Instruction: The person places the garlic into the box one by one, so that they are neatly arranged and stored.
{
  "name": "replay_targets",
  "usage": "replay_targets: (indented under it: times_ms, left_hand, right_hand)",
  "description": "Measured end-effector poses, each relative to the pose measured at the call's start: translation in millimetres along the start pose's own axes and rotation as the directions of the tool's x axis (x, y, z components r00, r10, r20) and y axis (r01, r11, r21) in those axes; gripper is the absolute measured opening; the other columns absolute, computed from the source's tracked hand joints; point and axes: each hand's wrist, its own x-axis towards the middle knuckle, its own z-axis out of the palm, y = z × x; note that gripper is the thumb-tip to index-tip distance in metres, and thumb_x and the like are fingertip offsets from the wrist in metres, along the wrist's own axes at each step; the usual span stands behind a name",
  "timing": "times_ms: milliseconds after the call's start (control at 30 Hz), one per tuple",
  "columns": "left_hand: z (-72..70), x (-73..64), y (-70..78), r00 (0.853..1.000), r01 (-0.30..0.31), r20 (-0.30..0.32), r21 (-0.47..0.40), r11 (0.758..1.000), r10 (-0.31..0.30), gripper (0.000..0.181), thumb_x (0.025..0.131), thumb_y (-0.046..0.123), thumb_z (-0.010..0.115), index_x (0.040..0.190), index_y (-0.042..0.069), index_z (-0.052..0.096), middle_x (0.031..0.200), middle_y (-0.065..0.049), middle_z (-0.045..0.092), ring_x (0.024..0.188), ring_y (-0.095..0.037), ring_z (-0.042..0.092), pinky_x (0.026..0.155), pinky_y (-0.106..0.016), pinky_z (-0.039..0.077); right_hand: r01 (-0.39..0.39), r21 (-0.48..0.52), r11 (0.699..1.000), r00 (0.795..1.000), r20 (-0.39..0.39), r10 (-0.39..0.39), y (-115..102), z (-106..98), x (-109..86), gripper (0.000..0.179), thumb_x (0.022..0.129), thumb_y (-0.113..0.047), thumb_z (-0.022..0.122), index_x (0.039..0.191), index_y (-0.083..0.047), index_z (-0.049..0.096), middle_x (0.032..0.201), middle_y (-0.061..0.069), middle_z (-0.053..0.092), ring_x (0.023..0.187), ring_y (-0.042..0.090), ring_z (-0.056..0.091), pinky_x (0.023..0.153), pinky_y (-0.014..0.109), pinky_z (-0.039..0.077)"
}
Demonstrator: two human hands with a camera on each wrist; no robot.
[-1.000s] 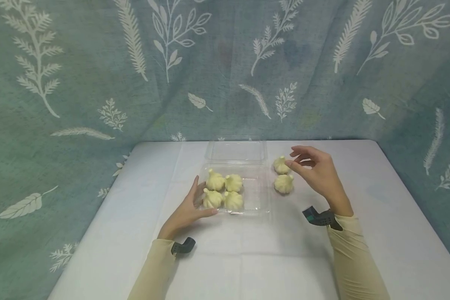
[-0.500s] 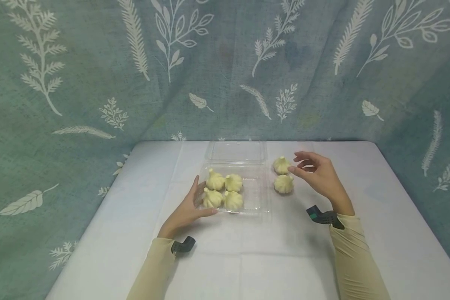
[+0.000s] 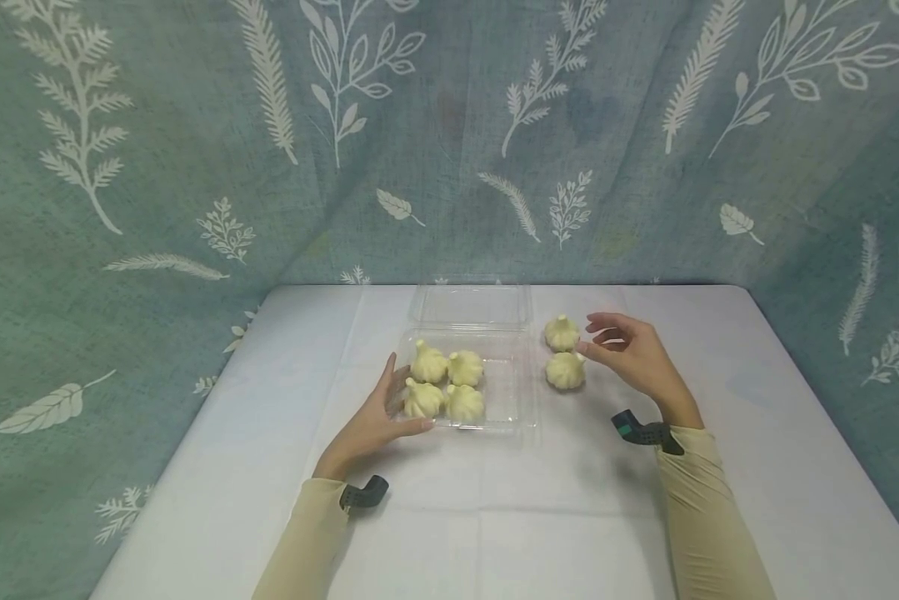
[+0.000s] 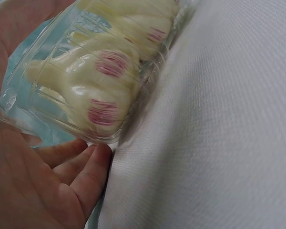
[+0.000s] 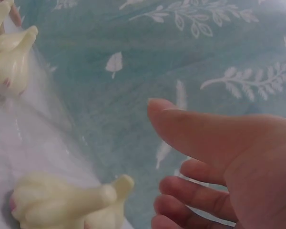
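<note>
Several pale garlic bulbs (image 3: 465, 403) sit in the left part of a clear plastic clamshell box (image 3: 507, 392), whose lid (image 3: 471, 304) is folded back behind it. My left hand (image 3: 370, 427) holds the box's left end, thumb at the front corner and fingers along the side. In the left wrist view, purple streaks mark a garlic bulb (image 4: 95, 86) behind the ribbed wall. Two more garlic bulbs (image 3: 565, 372) stand on the table right of the box, one behind the other. Just right of them hovers my right hand (image 3: 632, 354), fingers loosely bent, holding nothing.
A white cloth covers the table (image 3: 569, 517). Behind it hangs a blue-green curtain (image 3: 434, 150) with white leaf prints. Each wrist wears a dark camera mount (image 3: 647, 432).
My right hand has lowered and drawn slightly toward me, beside the two loose garlic bulbs. My left hand, the box and the bulbs have stayed in place.
</note>
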Motion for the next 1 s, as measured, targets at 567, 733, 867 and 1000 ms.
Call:
replay_targets:
  times_ms: [567,733,867,1000]
  left_hand:
    - [-0.6,0.0,-1.5,1.000,-0.008,0.007,-0.013,1.000,0.008,0.133,0.082,0.037,0.089,0.165,0.034,-0.014,0.176,-0.007,0.012,0.161,-0.038,0.020,0.130,-0.053,0.027]
    - [-0.5,0.1,-1.6,1.000,-0.006,0.005,-0.010,1.000,0.006,0.134,0.081,0.037,0.089,0.166,0.031,-0.014,0.176,-0.006,0.012,0.160,-0.038,0.021,0.130,-0.053,0.027]
    - [-0.5,0.0,-1.1,1.000,-0.006,0.005,-0.004,1.000,0.006,0.134,0.081,0.038,0.089,0.166,0.028,-0.014,0.176,-0.006,0.012,0.160,-0.039,0.022,0.130,-0.054,0.028]
    - [-0.7,0.0,-0.7,1.000,-0.006,0.006,0.001,1.000,0.006,0.134,0.081,0.038,0.089,0.166,0.027,-0.014,0.176,-0.006,0.013,0.160,-0.039,0.022,0.130,-0.055,0.028]
  right_hand:
    - [-0.057,0.005,0.998,0.989,0.136,0.056,30,6,3.3,0.068,0.090,-0.028,0.083,0.144,0.001,0.055,0.142,0.025,0.061,0.124,0.043,0.063,0.105,0.056,0.056]
    - [-0.080,0.001,0.997,0.984,0.162,0.079,40,10,5.7,0.067,0.089,-0.027,0.083,0.142,0.004,0.057,0.140,0.025,0.062,0.122,0.042,0.064,0.102,0.054,0.058]
    - [-0.091,0.003,0.996,0.980,0.176,0.089,47,15,6.4,0.064,0.089,-0.023,0.084,0.140,0.005,0.058,0.136,0.026,0.064,0.120,0.043,0.066,0.101,0.052,0.059]
    - [-0.100,0.025,0.995,0.976,0.196,0.093,50,18,5.9,0.063,0.088,-0.019,0.084,0.139,0.007,0.057,0.134,0.029,0.064,0.120,0.045,0.066,0.103,0.056,0.058]
